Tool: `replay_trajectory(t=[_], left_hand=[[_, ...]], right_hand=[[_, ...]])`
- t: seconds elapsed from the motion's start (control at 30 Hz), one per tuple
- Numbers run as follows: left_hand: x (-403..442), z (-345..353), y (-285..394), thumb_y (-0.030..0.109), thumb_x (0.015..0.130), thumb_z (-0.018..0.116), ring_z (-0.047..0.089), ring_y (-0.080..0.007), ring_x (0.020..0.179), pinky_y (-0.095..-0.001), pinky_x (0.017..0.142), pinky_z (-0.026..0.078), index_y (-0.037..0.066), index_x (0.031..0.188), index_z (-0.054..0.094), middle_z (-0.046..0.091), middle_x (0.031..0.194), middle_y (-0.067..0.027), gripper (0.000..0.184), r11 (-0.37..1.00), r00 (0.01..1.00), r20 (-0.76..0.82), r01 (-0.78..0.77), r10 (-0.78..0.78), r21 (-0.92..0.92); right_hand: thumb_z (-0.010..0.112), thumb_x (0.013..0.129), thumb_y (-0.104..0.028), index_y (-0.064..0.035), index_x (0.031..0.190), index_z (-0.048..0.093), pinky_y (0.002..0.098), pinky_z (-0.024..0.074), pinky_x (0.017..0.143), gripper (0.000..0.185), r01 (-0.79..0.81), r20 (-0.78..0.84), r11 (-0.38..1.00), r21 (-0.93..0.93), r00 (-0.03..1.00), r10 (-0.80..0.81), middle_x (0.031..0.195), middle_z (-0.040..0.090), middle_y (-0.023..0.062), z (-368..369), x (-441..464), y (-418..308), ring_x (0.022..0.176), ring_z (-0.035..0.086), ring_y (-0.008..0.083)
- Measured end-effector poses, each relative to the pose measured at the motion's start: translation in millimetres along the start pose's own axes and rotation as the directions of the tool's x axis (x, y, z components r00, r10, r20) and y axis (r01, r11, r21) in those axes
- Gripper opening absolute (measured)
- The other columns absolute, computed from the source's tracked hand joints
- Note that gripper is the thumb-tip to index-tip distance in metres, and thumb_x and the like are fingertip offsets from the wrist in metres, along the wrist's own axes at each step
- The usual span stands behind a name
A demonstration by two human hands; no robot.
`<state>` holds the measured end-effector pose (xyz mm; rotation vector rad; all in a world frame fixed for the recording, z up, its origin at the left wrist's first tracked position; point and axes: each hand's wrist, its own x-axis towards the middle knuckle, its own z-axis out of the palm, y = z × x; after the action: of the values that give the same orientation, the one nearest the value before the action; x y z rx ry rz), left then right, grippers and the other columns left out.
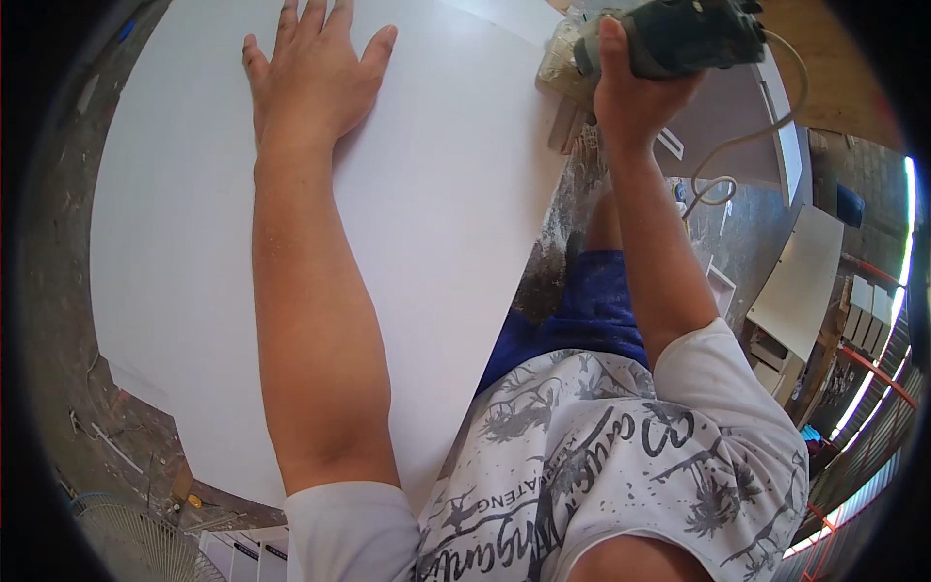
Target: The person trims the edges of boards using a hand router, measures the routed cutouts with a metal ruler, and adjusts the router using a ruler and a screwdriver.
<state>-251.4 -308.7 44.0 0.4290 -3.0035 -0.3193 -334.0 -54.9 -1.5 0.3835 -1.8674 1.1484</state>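
A large white board [456, 194] lies under my left arm. My left hand [315, 73] rests flat on it near the top of the view, fingers spread and holding nothing. At the board's right edge my right hand [635, 102] is wrapped round the dark green body of a corded power tool [693, 39]. The tool's pale, dusty front part [567, 63] sits at the edge of the board. Its underside and whatever it touches there are hidden.
The tool's pale cord [800, 92] loops down on the right. Further right are a white panel [800, 276] and red metal bars [878, 373]. A fan [131, 538] stands at the lower left. Beyond the board shows a stained floor [73, 281].
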Motion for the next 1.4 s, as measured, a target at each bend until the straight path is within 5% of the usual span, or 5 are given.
replay_trajectory(t=[0.57, 0.67, 0.87, 1.2, 1.4], left_hand=[[23, 39, -40, 0.047, 0.107, 0.047, 0.029, -0.0253, 0.155, -0.0501, 0.126, 0.018, 0.014, 0.156, 0.046, 0.039, 0.165, -0.0035, 0.059, 0.978, 0.974, -0.095, -0.207, 0.207, 0.016], [15, 36, -25, 0.038, 0.106, 0.054, 0.047, -0.026, 0.145, -0.041, 0.12, 0.035, 0.011, 0.145, 0.059, 0.054, 0.155, -0.0062, 0.048, 0.976, 0.973, -0.163, -0.182, 0.161, -0.118], [-18, 38, 8, 0.031, 0.104, 0.059, 0.067, -0.0257, 0.123, -0.0366, 0.105, 0.051, 0.009, 0.127, 0.073, 0.073, 0.129, -0.009, 0.035, 0.997, 0.946, -0.319, -0.069, 0.056, -0.028], [-83, 18, 140, 0.054, 0.096, 0.066, 0.063, -0.0338, 0.128, -0.0422, 0.109, 0.048, 0.009, 0.134, 0.069, 0.067, 0.136, -0.0194, 0.058, 0.978, 0.998, -0.009, 0.059, -0.058, 0.199], [-141, 37, 173, 0.011, 0.077, 0.083, 0.06, -0.0347, 0.13, -0.0452, 0.108, 0.05, 0.01, 0.145, 0.054, 0.059, 0.146, -0.0162, 0.074, 0.892, 0.994, -0.046, -0.065, 0.095, 0.447]], right_hand=[[0.089, 0.076, -0.023, -0.0016, 0.118, 0.058, 0.0377, 0.0555, 0.077, 0.056, -0.14, -0.126, 0.99, -0.002, 0.982, 0.138, 0.099, 0.068, 0.0093, -98, 22, 124, 0.085, 0.067, 0.0234], [0.088, 0.077, -0.021, -0.0017, 0.115, 0.058, 0.038, 0.0557, 0.075, 0.053, -0.531, 0.075, 0.769, 0.357, 0.837, 0.543, 0.096, 0.068, 0.0086, -113, 15, 122, 0.084, 0.068, 0.0222], [0.087, 0.076, -0.017, -0.0013, 0.115, 0.057, 0.0376, 0.0545, 0.074, 0.051, -0.185, -0.058, 0.961, 0.205, 0.978, 0.201, 0.096, 0.067, 0.0098, -135, 10, 164, 0.083, 0.067, 0.0211], [0.088, 0.076, -0.02, -0.005, 0.125, 0.051, 0.043, 0.0542, 0.081, 0.063, -0.23, 0.11, 0.887, 0.4, 0.973, 0.202, 0.106, 0.064, 0.0163, -145, -4, 176, 0.095, 0.068, 0.032], [0.089, 0.074, -0.019, -0.0041, 0.123, 0.049, 0.0467, 0.0536, 0.078, 0.065, -0.126, 0.12, 0.939, 0.319, 0.989, 0.092, 0.104, 0.063, 0.0209, -154, 2, 187, 0.093, 0.067, 0.0408]])
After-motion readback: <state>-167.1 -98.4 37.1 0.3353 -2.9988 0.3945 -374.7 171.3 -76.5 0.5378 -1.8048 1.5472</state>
